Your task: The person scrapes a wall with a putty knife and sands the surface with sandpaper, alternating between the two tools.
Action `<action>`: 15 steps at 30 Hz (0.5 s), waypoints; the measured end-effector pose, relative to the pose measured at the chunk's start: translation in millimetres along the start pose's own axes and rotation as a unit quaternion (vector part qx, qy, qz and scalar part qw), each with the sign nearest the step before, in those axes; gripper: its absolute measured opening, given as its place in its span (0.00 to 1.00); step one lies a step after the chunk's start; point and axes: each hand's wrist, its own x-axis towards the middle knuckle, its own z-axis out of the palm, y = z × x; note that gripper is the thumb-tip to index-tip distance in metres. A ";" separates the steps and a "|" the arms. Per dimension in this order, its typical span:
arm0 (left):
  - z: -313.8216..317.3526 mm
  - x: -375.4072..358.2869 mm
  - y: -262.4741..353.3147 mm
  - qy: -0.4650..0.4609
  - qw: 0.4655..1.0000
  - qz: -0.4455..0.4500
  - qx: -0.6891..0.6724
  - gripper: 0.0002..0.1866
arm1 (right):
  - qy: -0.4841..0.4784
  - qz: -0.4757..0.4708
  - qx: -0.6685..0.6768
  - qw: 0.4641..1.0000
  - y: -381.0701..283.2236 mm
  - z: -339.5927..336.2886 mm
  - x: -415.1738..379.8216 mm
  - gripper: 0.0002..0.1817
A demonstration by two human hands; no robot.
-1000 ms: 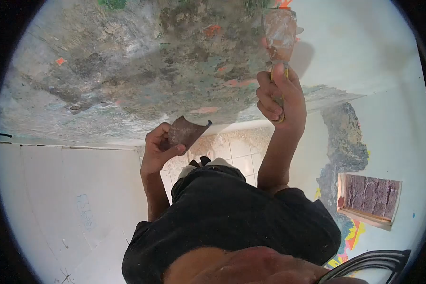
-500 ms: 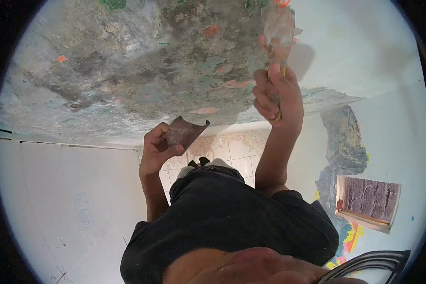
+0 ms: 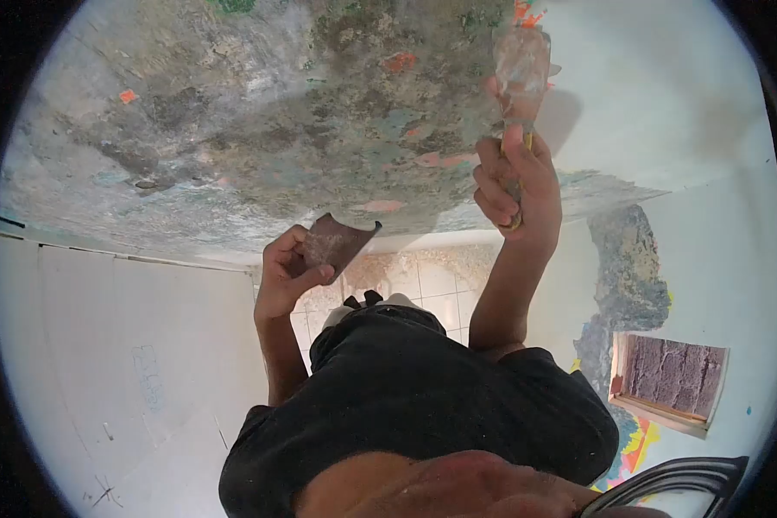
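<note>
My right hand (image 3: pixel 520 186) is wrapped around the yellow-edged handle of a putty knife (image 3: pixel 524 73). The wide blade, smeared with whitish residue, points up against the wall where bare patches meet pale paint; whether its edge touches cannot be made out. Lower and to the left, my left hand (image 3: pixel 287 272) pinches a bent piece of dark brown sandpaper (image 3: pixel 341 246) with whitish dust on it, held apart from the wall. The scraped wall (image 3: pixel 259 112) is mottled grey, green and white with orange flecks.
A pale smooth wall (image 3: pixel 129 337) stands at the left. On the right, a small framed opening (image 3: pixel 672 375) shows rough brickwork, beside a grey stripped strip (image 3: pixel 626 268). Floor tiles (image 3: pixel 440 283) with brownish debris lie below. A black strap or cable (image 3: pixel 682 479) is at lower right.
My right hand and the putty knife have moved slightly down and to the right, while the view has shifted a little. My left hand keeps the sandpaper in nearly the same place.
</note>
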 end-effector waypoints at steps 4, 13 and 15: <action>3.6 -1.0 1.4 0.003 1.000 -0.018 0.014 0.13 | 0.006 0.000 -0.003 1.000 4.5 -7.2 -2.1 0.30; 7.2 5.4 5.5 -0.017 1.000 -0.007 0.001 0.13 | -0.002 0.008 0.003 1.000 0.5 -4.6 -5.6 0.31; 9.5 4.0 4.9 -0.012 1.000 -0.010 -0.006 0.13 | -0.014 0.001 0.009 1.000 -3.6 -5.1 1.5 0.31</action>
